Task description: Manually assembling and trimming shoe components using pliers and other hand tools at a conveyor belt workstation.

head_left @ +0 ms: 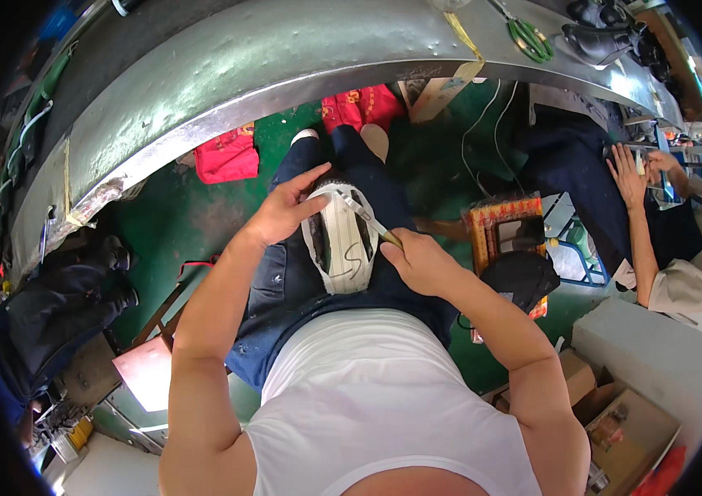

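A shoe [338, 256] lies bottom up on my lap between my thighs. Its underside is pale with a dark hand-drawn mark, and dark material shows along the edges. Round its far end my left hand [289, 207] is closed, thumb and fingers on the rim. My right hand [423, 263] is wrapped round the yellowish handle of a slim metal hand tool [374, 221]. The tool's metal end reaches the far right edge of the shoe's underside; its exact kind is too small to tell.
A curved-looking metal bench [285, 62] runs ahead, carrying green-handled scissors [530, 40] and black shoes [599, 41]. Red cloths [228, 157] lie on the green floor. A co-worker's hand [630, 175] works at right; another person's dark-clothed legs [61, 306] are at left. Open cardboard boxes [636, 430] stand behind right.
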A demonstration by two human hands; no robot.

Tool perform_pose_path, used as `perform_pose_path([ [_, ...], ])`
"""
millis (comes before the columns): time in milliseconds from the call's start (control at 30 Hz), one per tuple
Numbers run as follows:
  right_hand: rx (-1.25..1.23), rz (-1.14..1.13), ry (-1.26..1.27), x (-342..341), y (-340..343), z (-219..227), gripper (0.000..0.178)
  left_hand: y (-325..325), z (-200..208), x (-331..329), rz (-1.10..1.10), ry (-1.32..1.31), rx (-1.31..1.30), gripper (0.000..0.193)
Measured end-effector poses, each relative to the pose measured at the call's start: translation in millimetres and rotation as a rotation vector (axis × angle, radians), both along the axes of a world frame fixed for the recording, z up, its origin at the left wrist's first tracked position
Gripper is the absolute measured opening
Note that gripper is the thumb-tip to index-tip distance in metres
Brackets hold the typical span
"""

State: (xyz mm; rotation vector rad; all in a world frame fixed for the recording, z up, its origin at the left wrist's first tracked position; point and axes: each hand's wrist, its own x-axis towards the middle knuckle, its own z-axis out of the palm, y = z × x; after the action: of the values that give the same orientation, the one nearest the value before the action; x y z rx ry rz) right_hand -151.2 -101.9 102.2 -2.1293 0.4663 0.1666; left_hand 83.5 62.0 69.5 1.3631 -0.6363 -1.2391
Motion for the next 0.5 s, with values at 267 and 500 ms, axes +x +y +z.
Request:
perform_pose_path([
  [267,0.333,-0.057,0.277,6.0,-15.3,21.2,0.042,-17.5,-6.5,-22.5,0.317,-0.09,0.139,0.053],
  [500,0.08,-0.137,-0.161,26.9,3.3,16.6,0.039,-13.3,2.5,-24.6,0.26,-0.118,0.179,0.057],
])
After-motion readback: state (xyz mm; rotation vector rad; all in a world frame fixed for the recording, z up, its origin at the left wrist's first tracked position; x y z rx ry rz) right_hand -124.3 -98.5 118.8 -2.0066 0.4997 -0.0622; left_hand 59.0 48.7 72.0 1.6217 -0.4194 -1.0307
